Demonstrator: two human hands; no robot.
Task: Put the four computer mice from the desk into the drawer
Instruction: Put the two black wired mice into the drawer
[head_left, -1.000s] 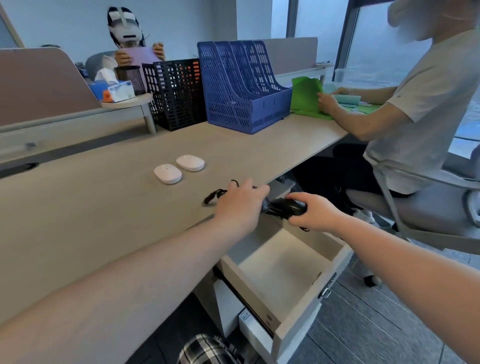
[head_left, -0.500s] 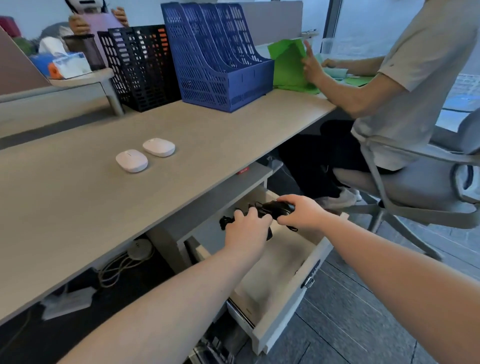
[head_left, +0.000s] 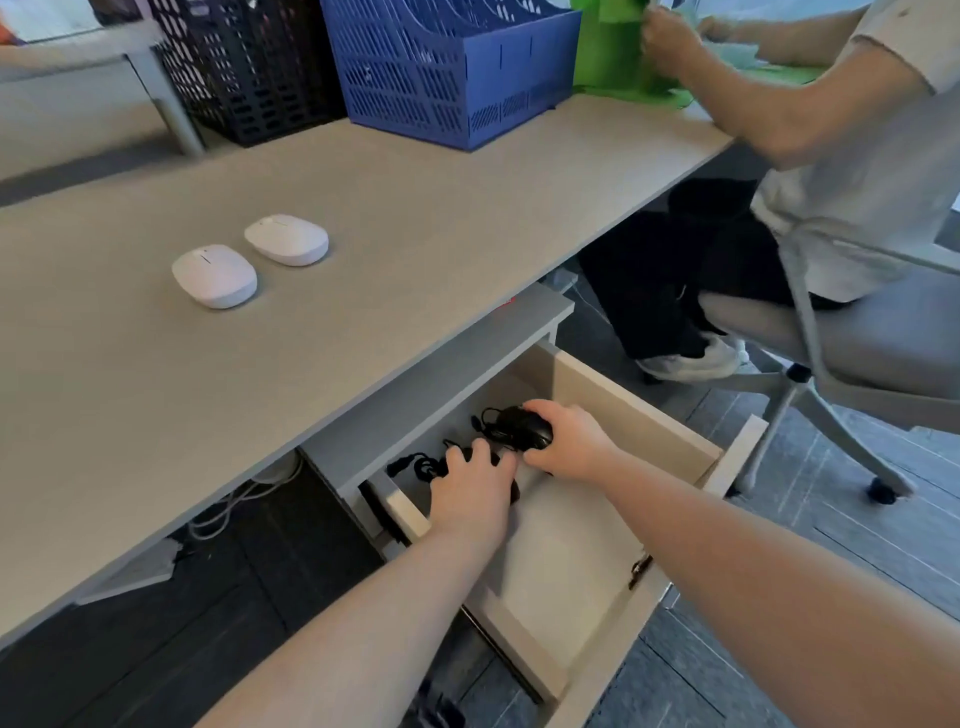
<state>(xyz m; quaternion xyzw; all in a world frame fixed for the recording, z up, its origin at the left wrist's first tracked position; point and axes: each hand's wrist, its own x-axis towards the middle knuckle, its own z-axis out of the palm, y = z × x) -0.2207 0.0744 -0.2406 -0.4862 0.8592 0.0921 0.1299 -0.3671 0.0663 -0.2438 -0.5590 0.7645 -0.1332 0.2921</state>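
Observation:
Both my hands are down inside the open drawer (head_left: 639, 410) under the desk. My right hand (head_left: 571, 441) grips a black wired mouse (head_left: 519, 427) at the drawer's back. Beside it, my left hand (head_left: 475, 486) covers a second black mouse, mostly hidden; only its coiled black cable (head_left: 421, 465) shows to the left. Two white wireless mice lie side by side on the desk top (head_left: 415, 208): one nearer me (head_left: 214, 275) and one farther right (head_left: 287, 239).
A blue file rack (head_left: 447, 67) and a black mesh rack (head_left: 249, 67) stand at the desk's back. A person sits on a grey swivel chair (head_left: 857, 343) to the right, handling green folders (head_left: 613, 52). Cables (head_left: 234, 509) hang under the desk.
Both hands have carried the two black mice from the desk edge down into the drawer. My view has tilted lower and closer. The white mice have not moved.

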